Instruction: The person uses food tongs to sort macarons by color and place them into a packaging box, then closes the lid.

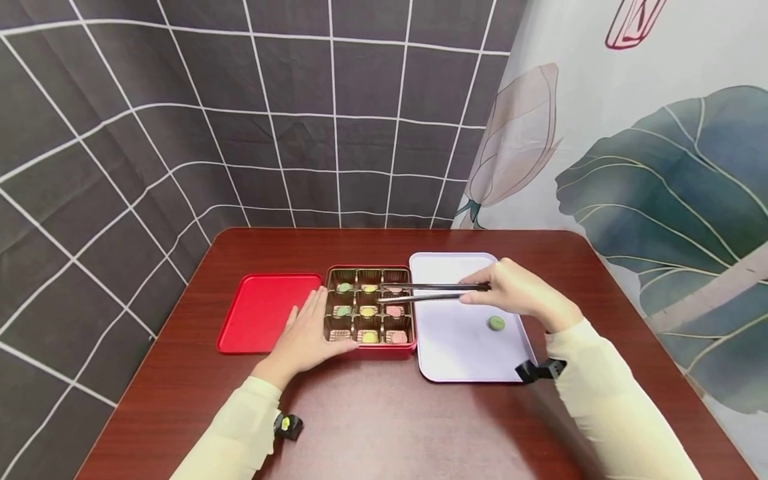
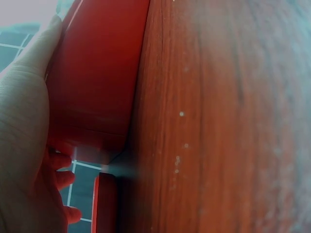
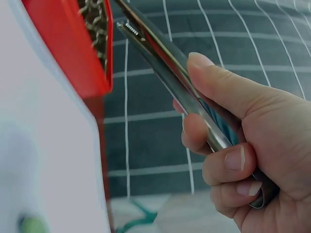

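With the left hand [image 1: 306, 333] laid flat against the red box [image 1: 370, 313] on the surface [image 1: 384, 413], the right hand [image 1: 521, 293] gripped metal tongs [image 1: 433, 292] over its sweets [image 1: 394, 311], apparently mid-pick, so closing squarely on one and carrying it to the white tray [image 1: 456, 333] seemed next.

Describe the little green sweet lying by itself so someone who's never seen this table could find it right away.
Start at the wooden table and find the pale lilac tray to the right of the red box of sweets. On that tray, just below the right hand holding the metal tongs, lies the green sweet. It is the only sweet outside the box's compartments, alone on the tray.
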A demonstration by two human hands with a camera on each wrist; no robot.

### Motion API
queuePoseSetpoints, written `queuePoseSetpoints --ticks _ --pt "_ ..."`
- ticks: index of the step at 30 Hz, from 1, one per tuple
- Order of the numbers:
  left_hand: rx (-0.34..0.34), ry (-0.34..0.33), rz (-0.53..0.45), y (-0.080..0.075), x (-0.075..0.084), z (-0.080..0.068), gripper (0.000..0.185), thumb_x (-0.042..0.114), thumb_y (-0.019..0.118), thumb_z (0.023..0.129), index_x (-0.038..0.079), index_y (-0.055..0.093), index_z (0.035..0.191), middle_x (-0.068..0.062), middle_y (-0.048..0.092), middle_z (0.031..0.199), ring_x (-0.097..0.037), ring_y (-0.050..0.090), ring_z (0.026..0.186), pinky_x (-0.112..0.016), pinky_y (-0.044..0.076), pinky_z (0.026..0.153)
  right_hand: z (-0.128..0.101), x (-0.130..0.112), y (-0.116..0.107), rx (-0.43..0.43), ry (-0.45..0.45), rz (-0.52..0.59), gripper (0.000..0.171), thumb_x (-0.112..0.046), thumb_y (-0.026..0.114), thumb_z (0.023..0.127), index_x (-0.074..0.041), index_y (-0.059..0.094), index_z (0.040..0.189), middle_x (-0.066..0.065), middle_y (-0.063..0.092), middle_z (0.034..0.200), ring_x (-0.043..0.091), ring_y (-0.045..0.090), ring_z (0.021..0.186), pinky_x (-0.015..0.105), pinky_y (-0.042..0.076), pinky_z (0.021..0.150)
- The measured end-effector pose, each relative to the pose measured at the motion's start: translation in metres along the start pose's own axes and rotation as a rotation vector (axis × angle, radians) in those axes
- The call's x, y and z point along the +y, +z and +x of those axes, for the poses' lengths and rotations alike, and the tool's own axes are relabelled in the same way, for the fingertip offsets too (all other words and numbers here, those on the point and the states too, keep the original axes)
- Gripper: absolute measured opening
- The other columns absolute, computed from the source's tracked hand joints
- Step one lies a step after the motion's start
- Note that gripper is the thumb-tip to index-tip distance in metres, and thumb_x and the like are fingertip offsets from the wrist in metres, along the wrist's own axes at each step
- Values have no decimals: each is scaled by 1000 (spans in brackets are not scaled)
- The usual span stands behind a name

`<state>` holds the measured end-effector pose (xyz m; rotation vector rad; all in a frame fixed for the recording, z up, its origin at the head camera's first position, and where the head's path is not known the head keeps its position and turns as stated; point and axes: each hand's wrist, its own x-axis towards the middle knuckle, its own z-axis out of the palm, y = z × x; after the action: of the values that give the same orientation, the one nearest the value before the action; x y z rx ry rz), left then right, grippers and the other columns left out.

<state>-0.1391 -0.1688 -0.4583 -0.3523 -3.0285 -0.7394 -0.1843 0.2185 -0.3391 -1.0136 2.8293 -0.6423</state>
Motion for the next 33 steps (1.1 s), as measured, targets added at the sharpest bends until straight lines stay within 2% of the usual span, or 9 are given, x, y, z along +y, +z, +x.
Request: queuePoseSetpoints --ticks 4,8,12,20,23,26,33 --pt "0 -7 -6 0 -1 -1 124 80 62 67 5 14 154 -10 16 160 -26 11 147 -56 11 114 -31 17 5 44 100 41 42 -41 76 80 -11 75 108 -2 73 94 7 57 69 24 45 57" --pt "-1 -10 -4 0 -2 -1 124 81 61 67 6 15 154 -10 17 159 -27 12 146 -56 11 114 -60 29 8 81 199 81 42 -40 78 78 -10 75 107 -7 71 83 6 47 57 23 36 45" --pt "-1 -7 -5 0 -2 -2 125 82 60 66 6 15 154 -10 17 159 -27 12 146 -57 12 114 -87 39 9 123 244 82 37 -33 79 79 -9 75 106 -12 66 72 4 41 51 22 34 43" --pt "-10 -11 -8 -1 1 0 123 78 64 67 6 13 154 -10 15 160 -26 10 147 -56 10 115 -143 60 9 201 358 18 39 -36 79 78 -11 75 108 -10 59 62 3 35 50 23 31 42" --pt "-9 -11 -4 -1 1 -1 123 78 64 68 6 13 154 -9 15 160 -26 10 147 -55 10 115 -161 67 9 229 395 -11 39 -32 81 78 -8 74 107 -10 59 61 2 40 54 22 32 45" --pt "-7 -10 -4 -1 1 -1 124 78 64 67 6 13 154 -9 15 160 -26 10 147 -55 10 115 -175 73 9 244 423 -29 39 -30 81 77 -5 74 106 -7 65 70 2 45 61 21 36 49" --pt "-5 -11 1 -1 0 -1 123 78 64 67 6 13 154 -9 15 160 -26 11 147 -56 11 115 -194 79 12 234 469 -21 40 -29 82 76 -4 74 106 2 71 81 3 45 63 20 36 51"
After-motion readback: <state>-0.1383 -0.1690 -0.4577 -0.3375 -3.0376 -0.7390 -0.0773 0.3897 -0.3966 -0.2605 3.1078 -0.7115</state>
